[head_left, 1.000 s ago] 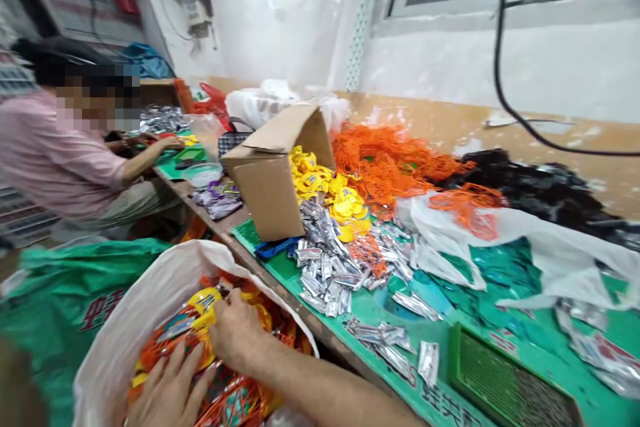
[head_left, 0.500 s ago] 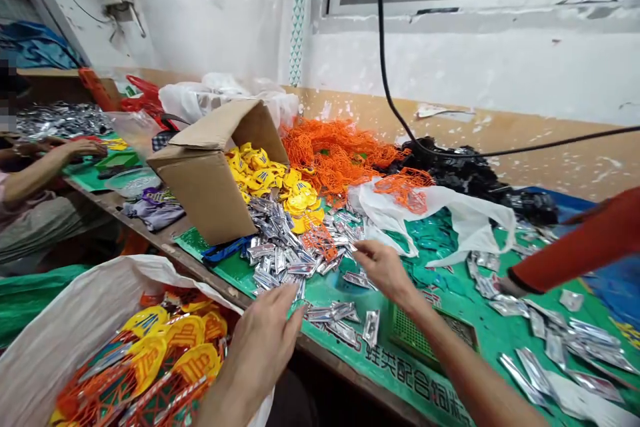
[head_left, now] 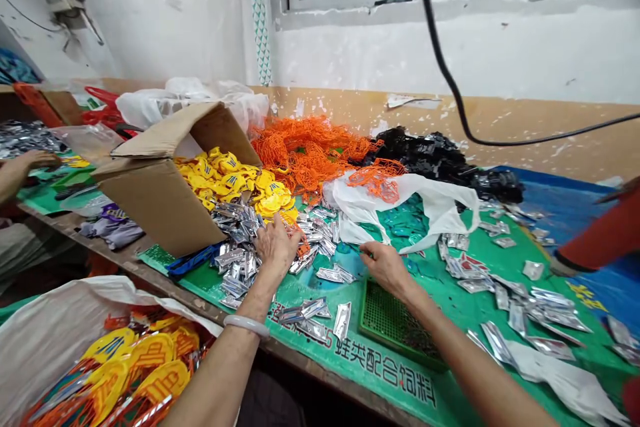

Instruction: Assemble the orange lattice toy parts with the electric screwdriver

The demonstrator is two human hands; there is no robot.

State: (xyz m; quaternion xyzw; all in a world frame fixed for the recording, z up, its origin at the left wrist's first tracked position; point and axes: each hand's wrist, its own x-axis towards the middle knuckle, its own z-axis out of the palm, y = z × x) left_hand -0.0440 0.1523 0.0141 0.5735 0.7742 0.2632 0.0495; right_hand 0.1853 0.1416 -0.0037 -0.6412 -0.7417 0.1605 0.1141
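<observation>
Right of the middle, the right hand (head_left: pixel 387 269) has thumb and finger pressed together; I can't tell if they pinch anything. Mid-frame, the left hand (head_left: pixel 277 245) is nearer the small orange net (head_left: pixel 304 248), which peeks out right of its spread fingers, and yellow pieces (head_left: pixel 235 181) lie just past them.

Found wall (head_left: pixel 350 60) and green tabletop (head_left: pixel 300 288) brightly, diffusely lit. Noted small glints on silver packets (head_left: pixel 343 321) and sheen on black heap (head_left: pixel 430 153). Observed deep shadow beneath the tabletop. Recorded slight softness at red sleeve (head_left: pixel 605 230) and wide-angle stretching toward the outer edges.
</observation>
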